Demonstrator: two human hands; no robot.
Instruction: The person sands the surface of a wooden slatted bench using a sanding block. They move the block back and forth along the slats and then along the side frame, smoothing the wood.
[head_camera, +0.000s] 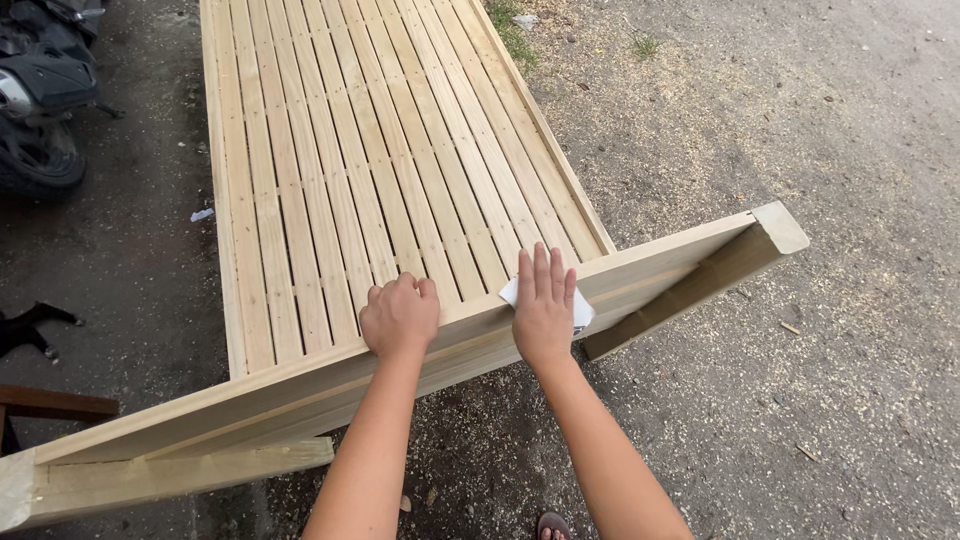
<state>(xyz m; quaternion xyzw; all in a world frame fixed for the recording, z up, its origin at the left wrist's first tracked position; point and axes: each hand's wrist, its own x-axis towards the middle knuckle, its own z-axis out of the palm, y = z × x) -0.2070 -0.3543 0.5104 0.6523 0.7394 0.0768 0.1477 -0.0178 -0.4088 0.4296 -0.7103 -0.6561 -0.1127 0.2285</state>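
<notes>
A long slatted bed frame (340, 150) of pale raw wood lies on the ground and stretches away from me. Its near end board (680, 260) runs across the view, tilted up to the right. My left hand (399, 315) curls over the top edge of that board, fingers hooked on the far side. My right hand (543, 305) lies flat, fingers together, pressing a small white sheet of sandpaper (582, 316) against the board's top edge. Most of the sheet is hidden under the palm.
A parked motorbike (40, 90) stands at the upper left on dark ground. Sawdust covers the gravel (800, 130) to the right. A dark wooden piece (50, 405) juts in at the left edge. A sandalled toe (553, 524) shows at the bottom.
</notes>
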